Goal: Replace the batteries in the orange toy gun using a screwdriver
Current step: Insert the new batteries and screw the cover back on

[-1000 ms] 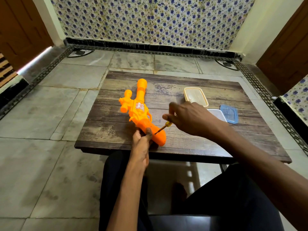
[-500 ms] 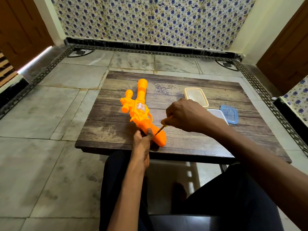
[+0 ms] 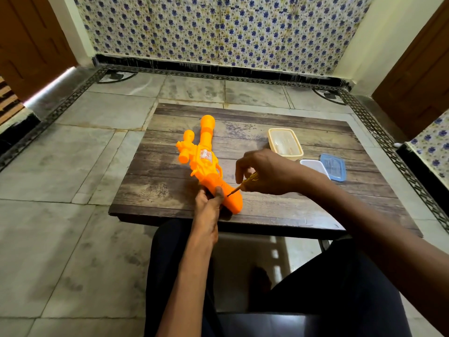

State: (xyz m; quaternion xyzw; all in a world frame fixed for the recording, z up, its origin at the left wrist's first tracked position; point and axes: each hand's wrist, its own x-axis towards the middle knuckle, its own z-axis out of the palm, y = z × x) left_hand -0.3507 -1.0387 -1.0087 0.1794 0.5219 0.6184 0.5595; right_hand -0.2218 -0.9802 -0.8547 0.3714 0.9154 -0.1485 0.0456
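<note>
An orange toy gun [image 3: 205,161] lies on a low wooden table [image 3: 155,186], barrel pointing away from me, handle near the front edge. My left hand [image 3: 210,203] grips the handle from the near side, thumb on top. My right hand [image 3: 267,172] pinches a small yellow-handled screwdriver [image 3: 244,182]. Its thin tip touches the gun's handle just right of my left thumb. Most of the screwdriver's handle is hidden in my fingers.
A cream plastic container [image 3: 285,143] stands at the table's right-middle. Beside it are a white container [image 3: 314,166] and a blue lid [image 3: 333,167]. Marble floor surrounds the table. My dark-trousered legs reach under its front edge. Wooden doors stand at both sides.
My right hand has shifted a little while working the screwdriver, its tip staying on the gun's handle. My left hand and the gun have kept their place.
</note>
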